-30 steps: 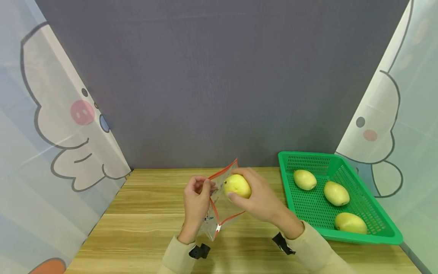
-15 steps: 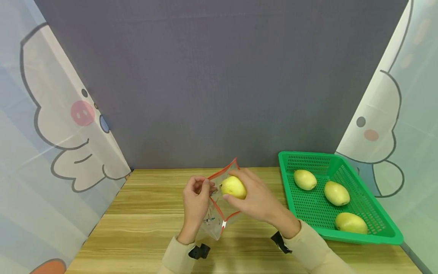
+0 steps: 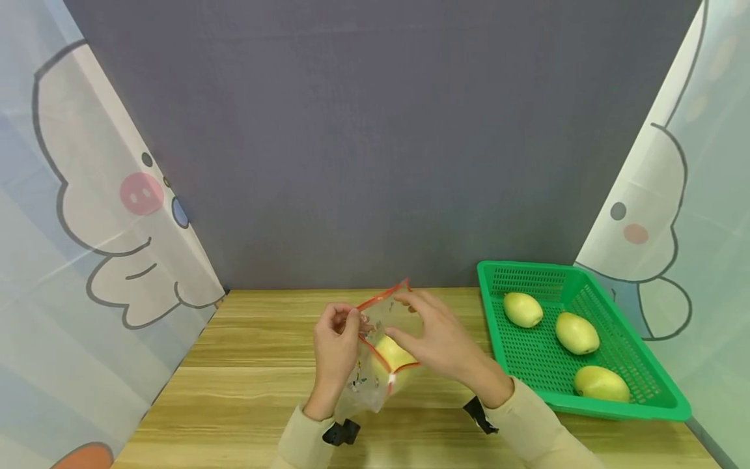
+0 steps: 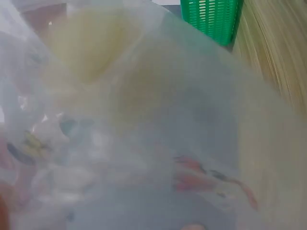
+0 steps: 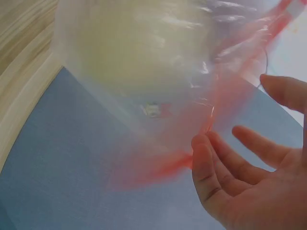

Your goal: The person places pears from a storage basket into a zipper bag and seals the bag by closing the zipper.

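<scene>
In the head view, my left hand (image 3: 336, 348) pinches the rim of a clear plastic zip bag (image 3: 364, 397) with red edging and a white slider (image 3: 391, 378). A yellow pear (image 3: 394, 354) lies inside the bag, below its gaping mouth. My right hand (image 3: 438, 342) is at the right side of the mouth, thumb and fingers spread apart, holding nothing. The right wrist view shows its fingertips (image 5: 201, 143) right at the red edge, with the pear (image 5: 144, 48) blurred behind the plastic. The bag (image 4: 144, 143) fills most of the left wrist view.
A green perforated basket (image 3: 495, 365) stands on the right of the wooden table (image 3: 246, 384). It holds three yellow pears, one of them near its front wall (image 3: 601, 383). A dark grey partition (image 3: 375, 143) rises behind the table, with printed curtains (image 3: 117, 273) at both sides.
My right hand has carried the pear left into the bag's mouth and let it go; it has dropped lower inside. The bag now sags around it. My left hand keeps its place.
</scene>
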